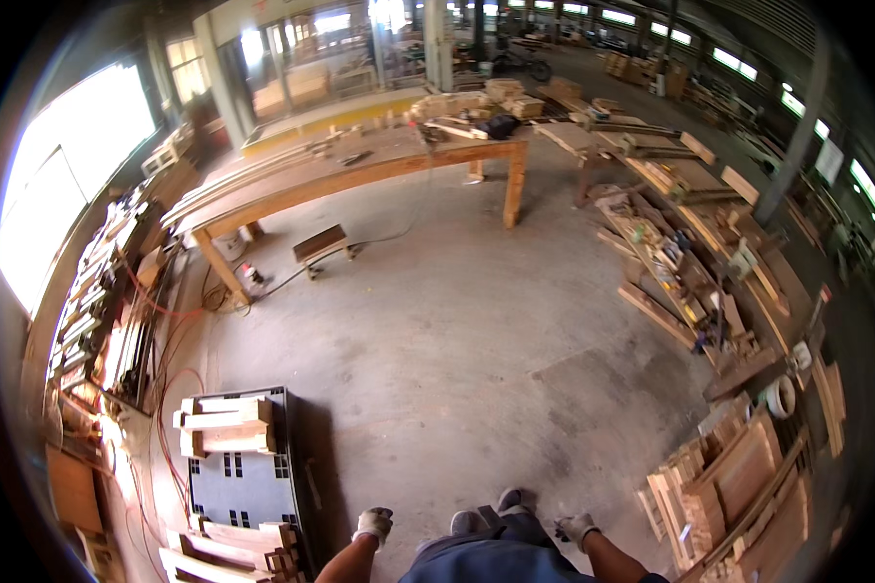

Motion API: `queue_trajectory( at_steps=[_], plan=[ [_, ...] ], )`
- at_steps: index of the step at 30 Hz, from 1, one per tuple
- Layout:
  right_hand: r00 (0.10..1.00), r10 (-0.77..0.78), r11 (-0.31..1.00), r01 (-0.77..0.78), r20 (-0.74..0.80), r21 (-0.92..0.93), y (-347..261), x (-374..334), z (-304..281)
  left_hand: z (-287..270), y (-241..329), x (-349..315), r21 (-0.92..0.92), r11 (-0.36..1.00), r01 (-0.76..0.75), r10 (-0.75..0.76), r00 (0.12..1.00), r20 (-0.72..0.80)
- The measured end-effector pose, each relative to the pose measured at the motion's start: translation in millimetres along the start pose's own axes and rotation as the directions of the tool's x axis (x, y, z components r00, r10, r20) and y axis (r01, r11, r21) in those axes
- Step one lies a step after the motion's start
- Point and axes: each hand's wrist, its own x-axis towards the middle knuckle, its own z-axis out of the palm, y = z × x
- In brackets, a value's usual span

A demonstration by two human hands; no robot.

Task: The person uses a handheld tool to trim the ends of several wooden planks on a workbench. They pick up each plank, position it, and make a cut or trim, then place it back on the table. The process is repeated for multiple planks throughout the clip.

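Note:
My left hand point(373, 525), in a pale work glove, hangs low with its fingers curled in and nothing visible in them. It is nearest the dark plastic pallet point(235, 484), apart from its right edge. On that pallet lie two stacks of cut lumber, one at the far end point(226, 426) and one at the near end point(233, 549). My right hand point(576, 528), gloved too, hangs beside my leg with loosely bent fingers slightly apart, touching nothing. Wooden panels and boards point(729, 491) lean together farther to the right.
A long wooden workbench point(360, 180) with boards on it crosses ahead. In front of it stands a small low wooden stand point(321, 245). Hoses and cords point(170, 389) trail along the left. Cluttered benches point(681, 253) line the right side, and a white bucket point(778, 396) stands near them.

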Motion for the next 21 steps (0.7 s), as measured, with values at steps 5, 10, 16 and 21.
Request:
queue_trajectory(
  at_steps=[5, 10, 16, 21],
  plan=[
    [0.997, 0.018, 0.982, -0.004, 0.069, -0.187, -81, 47, 32, -52, -14, 2, 0.237, 0.968, -0.086, 0.127, 0.978, -0.163],
    [0.968, 0.214, 0.91, -0.149, 0.129, -0.387, -122, 141, 12, 0, -17, -4, 0.272, 0.961, -0.05, 0.072, 0.995, -0.072],
    [0.956, 0.097, 0.62, 0.16, 0.278, -0.768, -268, 196, 78, -2, 27, 11, 0.139, 0.951, 0.276, -0.216, 0.915, -0.341],
    [0.808, -0.374, 0.259, 0.562, 0.455, -0.786, -427, 259, 152, -31, 90, 47, -0.069, 0.988, 0.14, -0.156, 0.903, -0.401]
  ],
)
